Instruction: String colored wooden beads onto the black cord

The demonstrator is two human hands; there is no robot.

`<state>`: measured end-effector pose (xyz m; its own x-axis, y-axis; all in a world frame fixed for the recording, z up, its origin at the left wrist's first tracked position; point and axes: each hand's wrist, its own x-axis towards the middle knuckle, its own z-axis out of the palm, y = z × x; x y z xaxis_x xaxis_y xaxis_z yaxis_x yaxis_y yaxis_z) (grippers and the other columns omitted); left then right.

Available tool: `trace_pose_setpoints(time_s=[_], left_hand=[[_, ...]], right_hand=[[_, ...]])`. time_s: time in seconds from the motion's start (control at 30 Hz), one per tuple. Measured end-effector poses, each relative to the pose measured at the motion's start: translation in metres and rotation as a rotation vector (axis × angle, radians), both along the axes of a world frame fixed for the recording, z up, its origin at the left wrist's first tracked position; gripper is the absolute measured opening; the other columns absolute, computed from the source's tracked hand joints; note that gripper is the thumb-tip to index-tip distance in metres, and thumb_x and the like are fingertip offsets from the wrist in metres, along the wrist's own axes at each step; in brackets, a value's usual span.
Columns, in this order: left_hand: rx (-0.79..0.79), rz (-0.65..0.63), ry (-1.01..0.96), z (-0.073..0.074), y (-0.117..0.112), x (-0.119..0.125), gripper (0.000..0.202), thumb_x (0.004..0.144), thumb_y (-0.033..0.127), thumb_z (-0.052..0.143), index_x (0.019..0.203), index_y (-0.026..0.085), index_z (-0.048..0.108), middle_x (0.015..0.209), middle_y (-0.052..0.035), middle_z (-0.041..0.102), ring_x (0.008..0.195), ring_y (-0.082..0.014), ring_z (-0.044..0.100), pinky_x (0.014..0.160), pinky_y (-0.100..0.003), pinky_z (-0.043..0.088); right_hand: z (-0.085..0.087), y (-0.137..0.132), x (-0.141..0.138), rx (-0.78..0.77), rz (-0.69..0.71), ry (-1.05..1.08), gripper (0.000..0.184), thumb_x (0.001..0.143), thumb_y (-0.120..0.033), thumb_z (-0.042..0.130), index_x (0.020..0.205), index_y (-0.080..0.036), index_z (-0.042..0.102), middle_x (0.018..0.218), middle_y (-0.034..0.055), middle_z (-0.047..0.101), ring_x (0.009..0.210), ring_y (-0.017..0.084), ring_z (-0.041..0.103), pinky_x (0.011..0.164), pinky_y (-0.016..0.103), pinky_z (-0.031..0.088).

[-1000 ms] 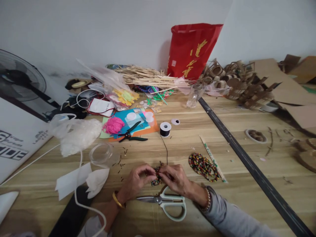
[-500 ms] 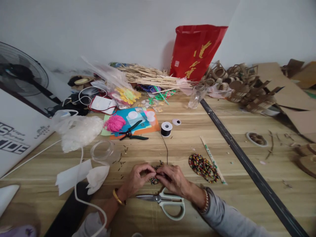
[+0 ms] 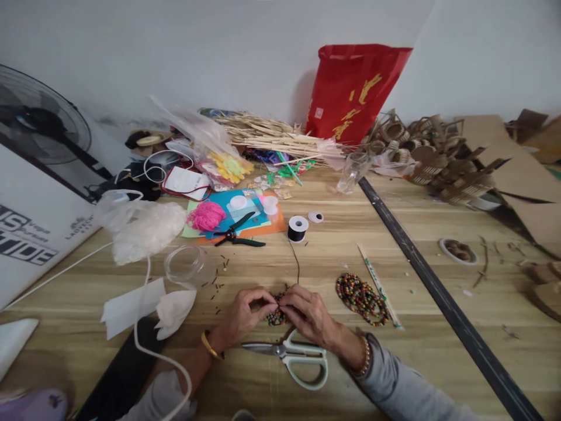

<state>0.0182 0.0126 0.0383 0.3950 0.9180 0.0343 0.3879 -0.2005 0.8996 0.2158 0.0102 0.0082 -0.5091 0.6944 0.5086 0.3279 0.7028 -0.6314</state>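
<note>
Here, cord straight away toward spool.

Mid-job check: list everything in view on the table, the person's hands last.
table: one, light wood, under everything
beaded piece: one, multicoloured, near middle of table
bead coil: one, multicoloured, right of beaded piece
scissors: one, pale green handles, just nearer than beaded piece
thread spool: one, black, beyond beaded piece
pliers: one, black, left of thread spool
yarn ball: one, pink, left of pliers
jar: one, clear, left of beaded piece
bag: one, red, table's far side
left hand: one, bare, pinching beaded piece
right hand: one, bare, pinching beaded piece
</note>
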Motion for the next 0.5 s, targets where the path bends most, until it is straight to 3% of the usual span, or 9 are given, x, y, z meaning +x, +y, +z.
trace_pose_setpoints(time_s=[0.5], left_hand=[[0.027,0.012,-0.001,-0.0003,-0.0005,-0.0016,0.017,0.080,0.023,0.060,0.067,0.014,0.066,0.065,-0.0019,0.066,0.062,-0.0144,0.058,0.066,-0.024,0.046]], right_hand=[[0.0013,-0.0016,-0.0009,0.061,-0.021,-0.029,0.017,0.098,-0.022,0.044,0.091,-0.018,0.059,0.078,0.0052,0.059,0.068,0.015,0.056,0.059,0.024,0.046]])
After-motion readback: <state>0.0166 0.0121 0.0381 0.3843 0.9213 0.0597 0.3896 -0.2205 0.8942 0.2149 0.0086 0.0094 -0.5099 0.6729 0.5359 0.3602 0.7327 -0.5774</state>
